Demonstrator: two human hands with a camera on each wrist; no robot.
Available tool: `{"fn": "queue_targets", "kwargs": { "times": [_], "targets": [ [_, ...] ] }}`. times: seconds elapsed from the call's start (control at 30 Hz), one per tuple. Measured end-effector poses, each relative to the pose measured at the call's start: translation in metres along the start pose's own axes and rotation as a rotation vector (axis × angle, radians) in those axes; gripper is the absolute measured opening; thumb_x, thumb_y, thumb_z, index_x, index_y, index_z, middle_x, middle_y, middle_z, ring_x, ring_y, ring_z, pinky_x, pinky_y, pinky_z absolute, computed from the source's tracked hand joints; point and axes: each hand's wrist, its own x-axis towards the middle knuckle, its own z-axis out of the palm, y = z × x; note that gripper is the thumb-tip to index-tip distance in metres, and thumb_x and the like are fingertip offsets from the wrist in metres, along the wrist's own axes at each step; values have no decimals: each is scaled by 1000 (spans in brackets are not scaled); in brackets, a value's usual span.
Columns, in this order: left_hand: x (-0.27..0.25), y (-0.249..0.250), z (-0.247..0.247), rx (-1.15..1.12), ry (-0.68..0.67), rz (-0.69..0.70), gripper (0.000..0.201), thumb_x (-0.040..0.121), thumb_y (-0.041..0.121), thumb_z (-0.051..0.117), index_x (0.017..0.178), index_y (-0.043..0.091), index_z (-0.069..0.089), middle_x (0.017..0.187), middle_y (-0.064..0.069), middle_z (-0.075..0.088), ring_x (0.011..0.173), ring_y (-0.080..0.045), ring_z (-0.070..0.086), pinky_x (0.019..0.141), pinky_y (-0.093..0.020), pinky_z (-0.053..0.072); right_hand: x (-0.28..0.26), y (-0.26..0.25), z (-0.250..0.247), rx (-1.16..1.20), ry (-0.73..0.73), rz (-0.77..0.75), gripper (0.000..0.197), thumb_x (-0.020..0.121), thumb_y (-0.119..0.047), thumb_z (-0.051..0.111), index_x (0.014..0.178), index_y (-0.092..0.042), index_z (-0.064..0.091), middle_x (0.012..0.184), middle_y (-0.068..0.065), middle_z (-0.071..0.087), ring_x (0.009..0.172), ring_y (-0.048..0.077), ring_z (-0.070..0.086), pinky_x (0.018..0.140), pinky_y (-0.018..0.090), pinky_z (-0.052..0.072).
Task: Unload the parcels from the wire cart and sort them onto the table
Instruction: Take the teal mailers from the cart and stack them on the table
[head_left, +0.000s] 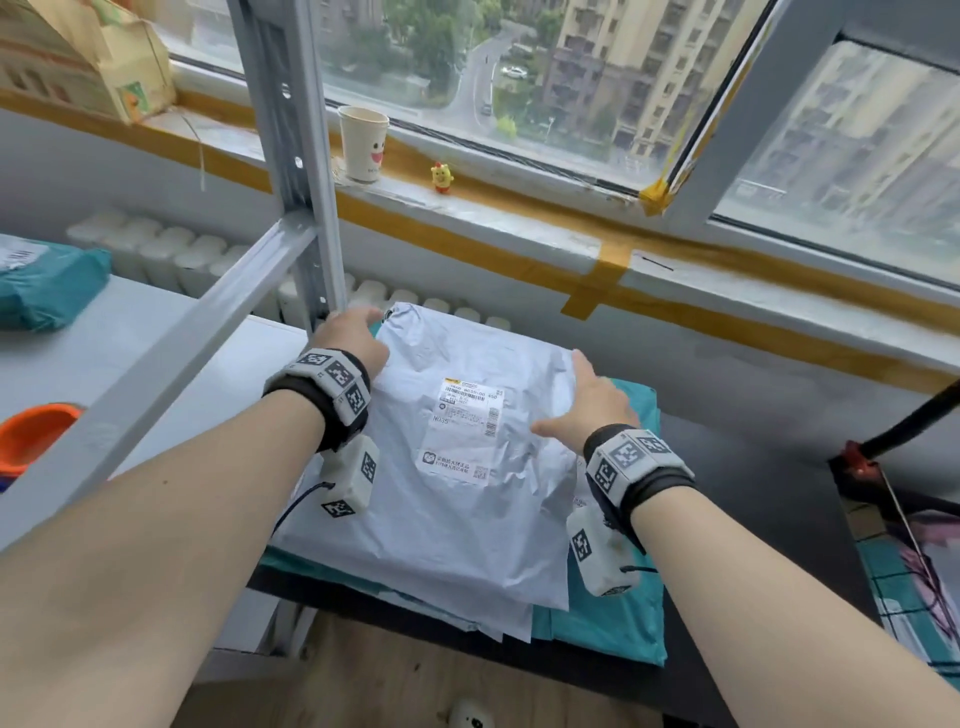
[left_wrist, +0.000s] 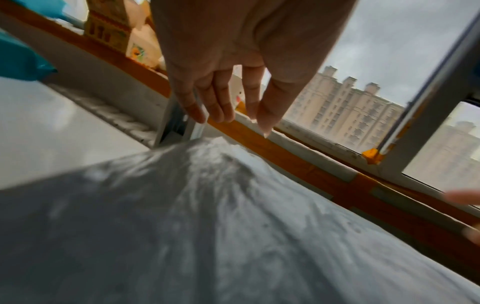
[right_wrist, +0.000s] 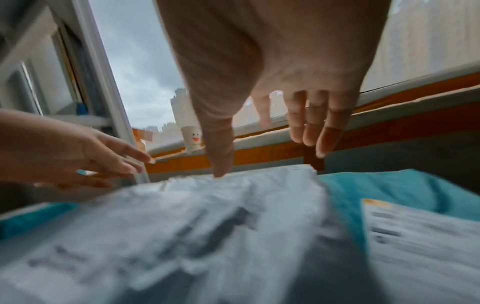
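A grey poly parcel (head_left: 467, 457) with a white label lies flat on a teal parcel (head_left: 618, 618) on the dark table (head_left: 753, 519). My left hand (head_left: 353, 335) is at its far left corner, beside the rack post. In the left wrist view that hand (left_wrist: 231, 115) has straight fingers pointing down just above the grey parcel (left_wrist: 233, 216), holding nothing. My right hand (head_left: 592, 397) is at the parcel's right edge. In the right wrist view this hand (right_wrist: 267, 152) is spread, its thumb tip touching the grey parcel (right_wrist: 207, 216). The teal parcel (right_wrist: 389, 185) shows beneath, with a label of its own.
A grey metal rack post (head_left: 291, 156) rises just left of the parcels. A white shelf (head_left: 130, 338) at the left carries another teal parcel (head_left: 47, 286) and an orange object (head_left: 31, 431). A paper cup (head_left: 362, 143) and a yellow toy (head_left: 442, 176) stand on the windowsill. A black bar (head_left: 909, 421) with a red fitting crosses the right edge.
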Motion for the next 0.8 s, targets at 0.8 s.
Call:
{"fn": "queue_targets", "kwargs": {
  "times": [0.8],
  "targets": [
    [-41, 9, 50, 337, -443, 170, 71, 65, 26, 85, 128, 24, 52, 129, -6, 43, 115, -28, 52, 101, -40, 43, 0, -22, 76, -249, -307, -179, 110, 62, -62, 76, 150, -37, 13, 156, 7, 17, 143, 29, 16, 114, 51, 22]
  ]
}}
